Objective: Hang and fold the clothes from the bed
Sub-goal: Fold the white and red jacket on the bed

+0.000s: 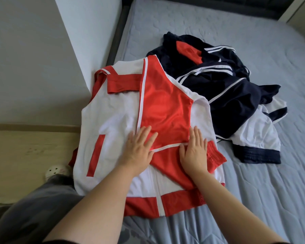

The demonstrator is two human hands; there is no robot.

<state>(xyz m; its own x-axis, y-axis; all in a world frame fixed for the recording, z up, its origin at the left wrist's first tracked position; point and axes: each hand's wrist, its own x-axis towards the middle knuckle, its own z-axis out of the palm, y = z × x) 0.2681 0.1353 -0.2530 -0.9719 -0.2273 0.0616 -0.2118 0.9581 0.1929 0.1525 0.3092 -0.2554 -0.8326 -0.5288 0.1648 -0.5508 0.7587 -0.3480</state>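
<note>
A red and white track jacket (113, 117) lies spread on the near left part of the bed (253, 182), with a red sleeve folded across its front. My left hand (139, 148) rests flat on the jacket's middle, fingers apart. Just right of it, my right hand (195, 150) presses flat on the folded red sleeve. Neither hand grips any cloth. A crumpled navy jacket with white stripes and a red lining (224, 85) lies in a heap behind and to the right, touching the red jacket.
The grey quilted mattress stretches to the right and far side. A white wall (33, 59) and wooden floor (25, 152) lie left of the bed. My grey trouser leg (33, 208) and a white slipper (55, 170) are at the bottom left.
</note>
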